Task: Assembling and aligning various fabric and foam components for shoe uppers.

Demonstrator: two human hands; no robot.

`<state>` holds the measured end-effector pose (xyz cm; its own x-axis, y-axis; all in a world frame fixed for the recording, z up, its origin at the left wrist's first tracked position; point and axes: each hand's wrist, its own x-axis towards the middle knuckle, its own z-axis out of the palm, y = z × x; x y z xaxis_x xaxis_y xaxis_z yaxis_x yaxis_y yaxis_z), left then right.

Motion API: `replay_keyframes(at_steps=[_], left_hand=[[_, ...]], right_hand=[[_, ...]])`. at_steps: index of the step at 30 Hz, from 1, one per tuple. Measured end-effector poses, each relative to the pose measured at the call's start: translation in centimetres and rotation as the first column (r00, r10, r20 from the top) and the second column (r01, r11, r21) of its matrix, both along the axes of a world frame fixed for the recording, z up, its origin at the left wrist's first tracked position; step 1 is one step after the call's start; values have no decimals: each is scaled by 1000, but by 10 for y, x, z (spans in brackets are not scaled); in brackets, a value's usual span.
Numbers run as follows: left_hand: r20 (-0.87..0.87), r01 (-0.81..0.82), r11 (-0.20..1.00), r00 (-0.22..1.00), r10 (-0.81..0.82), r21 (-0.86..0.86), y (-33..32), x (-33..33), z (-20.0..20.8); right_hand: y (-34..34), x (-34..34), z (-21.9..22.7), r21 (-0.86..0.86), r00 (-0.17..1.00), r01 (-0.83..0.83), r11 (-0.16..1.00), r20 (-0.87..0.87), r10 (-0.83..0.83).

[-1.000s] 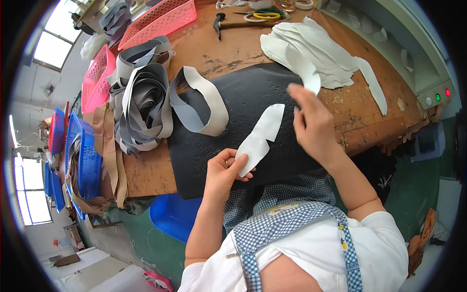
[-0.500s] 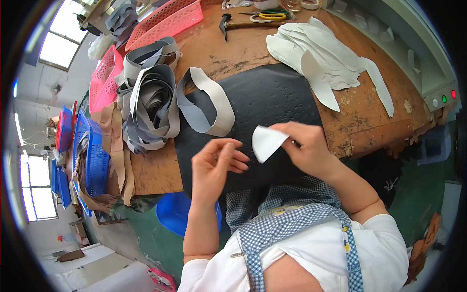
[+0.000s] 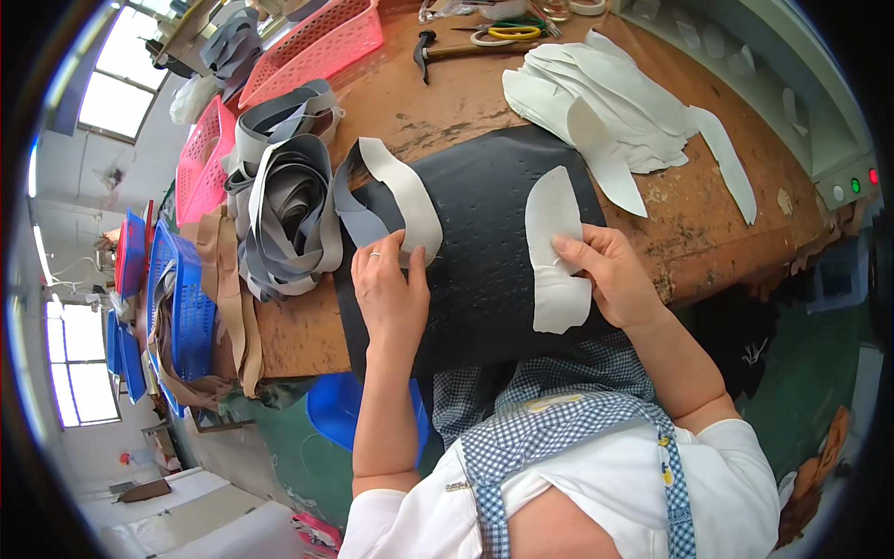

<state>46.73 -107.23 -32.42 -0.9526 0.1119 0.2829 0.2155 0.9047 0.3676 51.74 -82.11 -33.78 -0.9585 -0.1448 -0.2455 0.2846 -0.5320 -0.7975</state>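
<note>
My right hand (image 3: pixel 616 278) pinches a white, leaf-shaped cut piece (image 3: pixel 551 210) between thumb and fingers, over the right part of a black mat (image 3: pixel 484 224). The piece hangs lengthwise, its upper end rounded and its lower end spread wide. At the mat's left side my left hand (image 3: pixel 389 296) closes thumb and fingers on the near bend of a pale grey strip (image 3: pixel 413 196). That strip's looped far end lies beside a big coil of grey strips (image 3: pixel 291 210). Part of the bend is hidden behind my fingers.
A stack of white cut pieces (image 3: pixel 610 102) lies at the far right. Behind the mat are a hammer (image 3: pixel 475 49) and yellow-handled scissors (image 3: pixel 512 33). Pink baskets (image 3: pixel 312 51), a blue basket (image 3: pixel 191 307) and tan strips (image 3: pixel 228 289) line the left. A grey machine housing (image 3: pixel 792 84) borders the right.
The white piece, folded small in my right hand before, is now opened out and further right. My left hand has moved left, from empty, onto the grey strip.
</note>
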Motion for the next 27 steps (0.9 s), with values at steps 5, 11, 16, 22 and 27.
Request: replay_keyframes(at_steps=[5,11,16,22,27], left_hand=[[-56,196,978,980,-192,74,16,-17,-6],[-98,376,914,926,-365,151,66,2,3],[-3,333,937,942,-335,108,55,20,-2],[-179,314,917,945,-276,246,66,39,26],[403,-162,392,617,-676,906,70,59,33]], right_hand=[[5,-1,-6,-48,999,13,999,39,-11],[20,0,-3,-3,993,119,993,14,-119],[25,0,-7,8,989,148,989,14,-148],[25,-5,-6,25,992,122,992,-22,-121],[20,14,16,684,859,379,624,-511,39]])
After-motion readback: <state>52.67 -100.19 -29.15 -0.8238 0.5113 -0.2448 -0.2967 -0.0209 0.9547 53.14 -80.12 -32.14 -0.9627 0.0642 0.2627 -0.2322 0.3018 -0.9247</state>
